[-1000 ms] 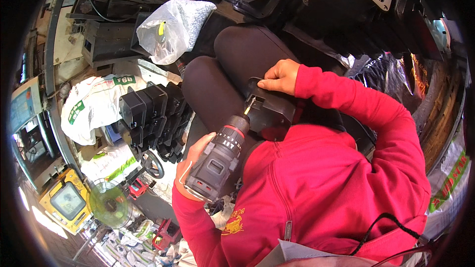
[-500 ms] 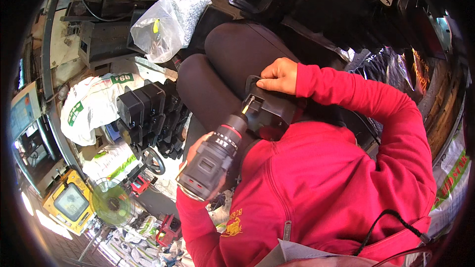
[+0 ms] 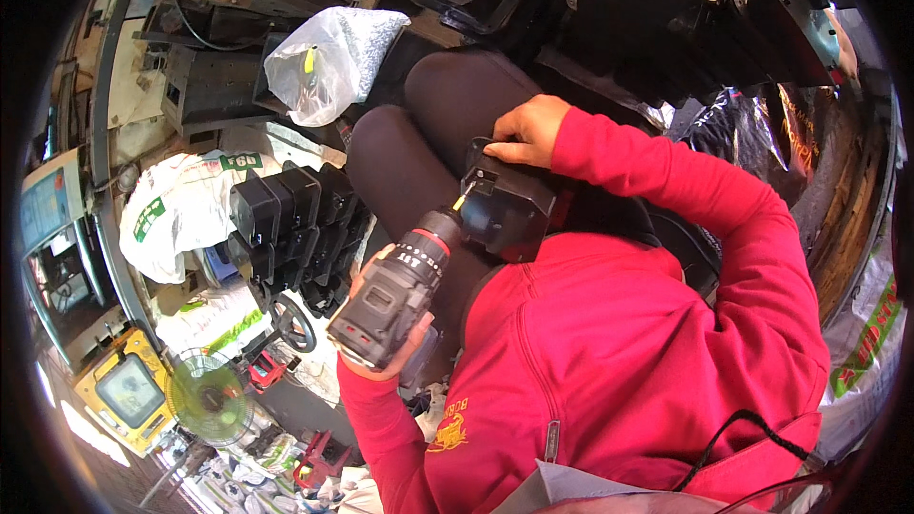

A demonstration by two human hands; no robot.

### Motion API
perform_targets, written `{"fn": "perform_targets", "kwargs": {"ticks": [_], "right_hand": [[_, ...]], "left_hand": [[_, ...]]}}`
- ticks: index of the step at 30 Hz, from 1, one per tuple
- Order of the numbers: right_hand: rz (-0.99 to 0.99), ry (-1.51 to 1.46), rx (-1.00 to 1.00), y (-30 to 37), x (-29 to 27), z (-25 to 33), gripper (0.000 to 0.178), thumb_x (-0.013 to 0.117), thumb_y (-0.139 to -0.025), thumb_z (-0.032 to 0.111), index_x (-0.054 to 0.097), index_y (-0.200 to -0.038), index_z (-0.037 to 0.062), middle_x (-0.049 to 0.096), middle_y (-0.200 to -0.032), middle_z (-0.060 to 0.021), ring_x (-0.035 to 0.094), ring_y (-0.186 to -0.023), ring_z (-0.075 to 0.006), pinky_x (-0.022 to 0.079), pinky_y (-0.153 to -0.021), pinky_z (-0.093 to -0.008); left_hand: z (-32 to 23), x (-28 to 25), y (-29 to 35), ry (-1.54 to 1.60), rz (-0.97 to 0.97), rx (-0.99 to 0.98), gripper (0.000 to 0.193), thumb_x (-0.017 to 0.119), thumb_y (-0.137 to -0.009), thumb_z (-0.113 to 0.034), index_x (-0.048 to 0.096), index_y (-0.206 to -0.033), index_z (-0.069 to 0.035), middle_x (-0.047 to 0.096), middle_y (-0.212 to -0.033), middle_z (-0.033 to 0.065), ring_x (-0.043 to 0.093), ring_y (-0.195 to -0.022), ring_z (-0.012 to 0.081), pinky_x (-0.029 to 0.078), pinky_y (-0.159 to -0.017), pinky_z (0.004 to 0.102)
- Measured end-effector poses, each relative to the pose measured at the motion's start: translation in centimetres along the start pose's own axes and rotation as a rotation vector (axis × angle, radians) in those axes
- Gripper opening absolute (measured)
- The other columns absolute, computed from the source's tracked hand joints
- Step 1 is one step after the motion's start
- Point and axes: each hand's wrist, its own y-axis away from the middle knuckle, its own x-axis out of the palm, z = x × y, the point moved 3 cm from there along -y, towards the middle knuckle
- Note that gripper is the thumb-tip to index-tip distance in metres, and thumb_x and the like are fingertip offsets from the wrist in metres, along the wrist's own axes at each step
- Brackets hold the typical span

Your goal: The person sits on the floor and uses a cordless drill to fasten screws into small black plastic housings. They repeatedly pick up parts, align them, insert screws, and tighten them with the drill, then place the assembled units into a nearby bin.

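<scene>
A cordless drill (image 3: 388,297) with a black body and a red ring is gripped in my left hand (image 3: 411,347), its handle mostly hidden beneath it. The drill's gold-coloured bit (image 3: 461,201) points up and right, its tip at the near-left edge of a black box (image 3: 506,211). Whether the tip touches the box, I cannot tell. That box rests on my lap, against my dark-trousered legs (image 3: 398,157). From above, my right hand (image 3: 529,130) is closed over its far edge, thumb across the top.
Stacked black cases (image 3: 290,219) stand at left beside a white sack (image 3: 190,214). Beyond my knees lies a clear plastic bag (image 3: 333,62) of small silvery pieces. More black cases (image 3: 657,14) line the far side. A fan (image 3: 211,395) and a yellow-framed unit (image 3: 129,388) stand lower left.
The drill has drawn slightly left and down, its bit now lower on the box's edge. In my right hand, the box has tilted, showing more of its flat face.
</scene>
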Motion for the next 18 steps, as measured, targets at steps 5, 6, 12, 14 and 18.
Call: {"fn": "perform_targets", "kwargs": {"ticks": [5,6,12,14,18], "right_hand": [[-0.195,-0.228,-0.376,2.1,-3.9,5.8,0.039,0.076,-0.079,0.036,0.069,-0.107,0.0087,0.068,-0.078,-0.0108,0.067,-0.071,-0.0298,0.054,-0.061,-0.0373],[-0.190,-0.200,-0.496,2.7,-3.8,7.6,0.041,0.077,-0.078,0.034,0.068,-0.109,0.0093,0.067,-0.077,-0.0095,0.067,-0.070,-0.0287,0.054,-0.060,-0.0367],[-0.134,0.073,-0.786,3.1,-2.8,12.9,0.055,0.081,-0.071,0.034,0.065,-0.117,0.0070,0.057,-0.065,-0.0009,0.059,-0.054,-0.0190,0.048,-0.048,-0.0314],[-0.128,0.111,-0.794,2.7,-2.6,13.3,0.055,0.081,-0.070,0.032,0.065,-0.116,0.0064,0.055,-0.064,-0.0006,0.059,-0.053,-0.0191,0.047,-0.047,-0.0319],[-0.062,0.219,-0.760,2.5,-2.0,14.1,0.052,0.079,-0.069,0.031,0.065,-0.112,0.0056,0.058,-0.066,-0.0014,0.061,-0.056,-0.0201,0.049,-0.049,-0.0324]], "left_hand": [[1.0,-0.3,1.5,0.323,-0.050,-0.093,0.079,0.080,-0.066,-0.011,0.044,-0.136,-0.003,0.056,-0.125,0.0108,0.057,-0.112,0.0209,0.046,-0.096,0.0345],[1.2,-0.2,1.4,0.323,-0.041,-0.080,0.078,0.080,-0.066,-0.012,0.044,-0.135,-0.003,0.055,-0.127,0.0109,0.056,-0.114,0.0211,0.045,-0.097,0.0349],[0.4,1.2,0.3,0.028,-0.109,0.368,0.073,0.082,-0.067,-0.015,0.049,-0.130,-0.003,0.060,-0.118,0.0098,0.063,-0.106,0.0206,0.050,-0.091,0.0330],[0.0,1.7,0.2,-0.142,-0.194,0.467,0.067,0.084,-0.067,-0.015,0.053,-0.125,-0.004,0.065,-0.110,0.0080,0.068,-0.094,0.0185,0.054,-0.082,0.0297],[0.1,2.3,0.3,-0.215,-0.220,0.497,0.067,0.086,-0.067,-0.015,0.053,-0.124,-0.004,0.067,-0.109,0.0088,0.070,-0.091,0.0173,0.055,-0.079,0.0282]]}}
